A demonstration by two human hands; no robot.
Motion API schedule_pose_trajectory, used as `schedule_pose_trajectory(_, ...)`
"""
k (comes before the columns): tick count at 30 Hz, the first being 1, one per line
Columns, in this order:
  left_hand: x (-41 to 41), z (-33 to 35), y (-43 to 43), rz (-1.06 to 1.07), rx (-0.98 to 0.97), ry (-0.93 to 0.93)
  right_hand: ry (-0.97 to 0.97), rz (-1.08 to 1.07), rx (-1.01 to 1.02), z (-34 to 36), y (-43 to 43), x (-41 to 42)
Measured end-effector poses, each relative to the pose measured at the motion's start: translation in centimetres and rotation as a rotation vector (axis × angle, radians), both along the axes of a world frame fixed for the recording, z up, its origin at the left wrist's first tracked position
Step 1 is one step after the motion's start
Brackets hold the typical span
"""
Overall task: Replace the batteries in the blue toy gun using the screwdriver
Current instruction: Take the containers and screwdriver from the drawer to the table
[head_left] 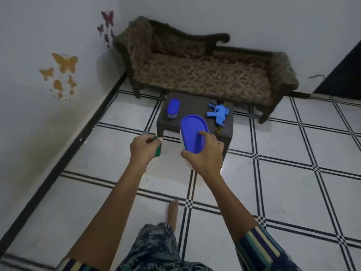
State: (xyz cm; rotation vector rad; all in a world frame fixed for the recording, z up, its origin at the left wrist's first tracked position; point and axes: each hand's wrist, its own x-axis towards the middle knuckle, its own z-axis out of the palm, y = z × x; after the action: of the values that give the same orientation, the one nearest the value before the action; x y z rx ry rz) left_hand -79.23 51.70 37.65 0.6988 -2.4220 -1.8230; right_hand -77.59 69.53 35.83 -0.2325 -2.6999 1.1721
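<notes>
Here, at mid-frame, our left grip (144,148) curls round the green screwdriver (158,149), its shaft hidden. Our right grip (205,155) clamps a blue-lidded container (193,135). Just above-right, apart from both, the blurred blue toy gun (217,114) lies on the bench (195,106).

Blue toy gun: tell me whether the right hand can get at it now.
Probably not yet: the right hand grips a blue-lidded container. The blue toy gun lies uncovered on the small table, nothing blocking it.
</notes>
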Motion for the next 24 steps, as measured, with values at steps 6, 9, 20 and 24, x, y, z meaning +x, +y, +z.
schedule_pose_trajectory(6, -15.0, -2.7, 4.9, -0.137, -0.128, 0.004, -0.079, -0.053, 0.034, -2.3, 3.6, -13.1)
schedule_pose_trajectory(9, -22.5, -4.2, 6.9, -0.198, -0.191, -0.051, -0.126, -0.082, 0.048, -3.4, 5.2, -20.1)
schedule_pose_trajectory(20, -46.5, -15.5, 13.0, -0.196, -0.400, -0.163, -0.269, -0.074, 0.116, -14.4, 10.0, -44.2)
schedule_pose_trajectory(24, -53.4, -24.6, 14.0, -0.165, -0.402, -0.263, -0.340, -0.110, 0.109, -22.6, 9.7, -51.4)
